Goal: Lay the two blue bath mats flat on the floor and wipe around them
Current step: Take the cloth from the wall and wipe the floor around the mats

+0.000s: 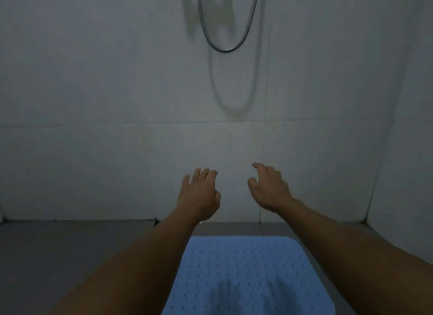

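Hands are held out ahead, apart: left hand [199, 193] with fingers spread, right hand [269, 188] with fingers loosely bent, nothing gripped by either. One blue bath mat [241, 268] (dotted with small holes) is seen flat on the grey floor [70, 244] between the forearms, near the tiled wall [93, 103], where a shower hose [225, 49] is hung

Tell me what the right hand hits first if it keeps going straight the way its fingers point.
Most likely the tiled wall. The right hand is held out, fingers loosely spread and holding nothing, pointing forward above the far edge of the blue mat. Nothing shows between fingers and wall, though depth is hard to judge.
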